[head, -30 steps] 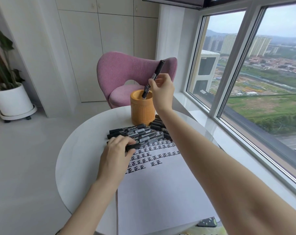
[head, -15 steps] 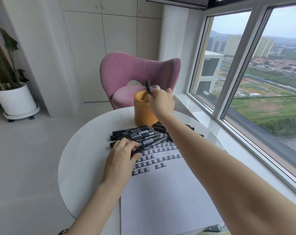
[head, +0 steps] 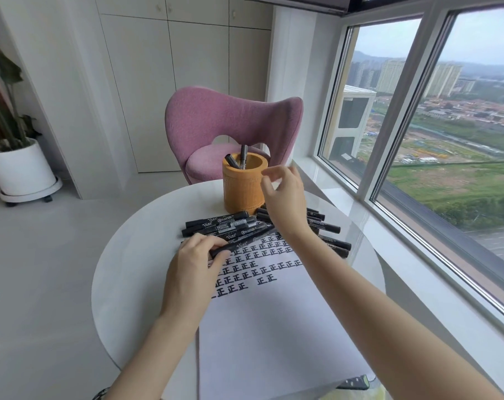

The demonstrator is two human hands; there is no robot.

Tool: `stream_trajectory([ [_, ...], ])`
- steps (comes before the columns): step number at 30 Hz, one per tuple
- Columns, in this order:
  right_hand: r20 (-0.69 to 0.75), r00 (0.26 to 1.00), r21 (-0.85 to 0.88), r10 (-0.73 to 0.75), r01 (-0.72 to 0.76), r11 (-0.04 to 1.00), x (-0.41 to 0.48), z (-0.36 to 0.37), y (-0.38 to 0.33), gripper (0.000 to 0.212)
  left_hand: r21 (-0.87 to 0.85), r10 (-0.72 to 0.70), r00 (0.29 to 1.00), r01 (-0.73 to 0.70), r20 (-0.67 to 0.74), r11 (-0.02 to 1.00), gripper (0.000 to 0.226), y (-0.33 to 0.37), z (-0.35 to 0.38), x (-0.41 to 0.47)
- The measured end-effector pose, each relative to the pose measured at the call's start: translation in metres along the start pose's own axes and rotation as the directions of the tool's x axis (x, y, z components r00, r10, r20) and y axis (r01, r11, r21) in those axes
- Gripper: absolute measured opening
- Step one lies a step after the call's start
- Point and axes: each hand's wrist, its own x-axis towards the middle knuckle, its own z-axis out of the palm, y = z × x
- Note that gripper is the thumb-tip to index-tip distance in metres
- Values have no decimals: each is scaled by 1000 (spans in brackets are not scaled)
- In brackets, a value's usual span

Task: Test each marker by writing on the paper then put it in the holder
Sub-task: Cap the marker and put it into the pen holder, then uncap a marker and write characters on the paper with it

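Looking down from the head view, the left hand [head: 196, 264] rests at the near edge of the pile [head: 222, 223] of black markers on the table [head: 123, 278]. Its grip is pinched round the end of one marker [head: 242, 244] that lies across the top of the paper [head: 273, 327]. The right hand [head: 285, 192] hangs just beside the rim of the holder [head: 242, 189], its grip loosely curled and holding nothing. Two markers [head: 243, 157] stand in the holder. The step in hand, I judge, is lifting the next marker for its test. To do it well, draw that one clear without dragging its neighbours, pass it to the writing hand, uncap it, and write in the bare space after the last short row so the new mark is easy to tell apart. Rows of the character 正 [head: 253, 264] fill the far part of the paper. The marker barrels carry white print and a logo, too small to read. More markers [head: 325, 226] lie to the right, partly behind the right forearm.
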Motion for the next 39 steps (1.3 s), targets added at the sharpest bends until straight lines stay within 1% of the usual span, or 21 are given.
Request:
stream_trajectory([
  [2,-27,999,58,30,-29,998,-17,-13,-1,18,-59,-36,999,35,-22,998,10,0,-2,-1],
  [3,-22,998,95,60,-57,994,-26,-19,-1,22,-90,-59,998,56,-25,994,9,0,-2,-2],
  [5,44,990,184,135,-141,973,-41,-30,2,36,-173,-99,995,94,-23,980,9,-1,-2,-2],
  [7,172,956,274,236,-277,921,-50,-40,5,47,-259,-124,992,115,-18,959,11,0,-1,-3],
  [9,337,886,332,319,-429,840,-57,-45,6,49,-321,-125,992,120,5,939,14,3,-2,-4],
  [10,415,851,348,322,-475,808,-61,-46,6,47,-347,-116,993,118,26,930,15,6,-2,-4],
  [11,469,832,368,298,-490,790,-64,-46,4,43,-369,-101,993,114,53,922,16,10,-2,-5],
  [13,485,841,423,239,-465,778,-69,-43,1,31,-377,-66,992,102,105,920,13,15,-2,-7],
  [15,434,870,460,235,-438,773,-72,-38,-1,21,-344,-43,989,90,143,934,12,18,-1,-9],
  [17,398,886,487,237,-422,765,-75,-36,-2,17,-337,-43,982,105,186,936,13,23,-1,-11],
  [21,398,898,493,190,-384,781,-81,-37,-1,23,-347,-45,961,142,273,927,22,31,-1,-12],
  [23,402,901,496,164,-365,788,-84,-38,-2,26,-320,-14,959,108,282,941,19,33,0,-11],
  [25,412,900,505,145,-358,786,-85,-40,-2,24,-301,5,958,85,286,950,16,36,1,-10],
  [28,425,899,492,106,-328,806,-85,-42,-2,21,-300,-10,947,112,321,947,20,39,1,-12],
  [32,446,892,505,70,-315,804,-87,-45,0,25,-288,14,942,88,334,954,26,41,-1,-14],
  [35,455,889,517,56,-315,796,-89,-46,0,28,-348,30,937,99,347,932,29,37,0,-13],
  [39,465,884,529,44,-318,786,-91,-47,1,28,-476,42,915,169,401,863,31,36,0,-10],
])
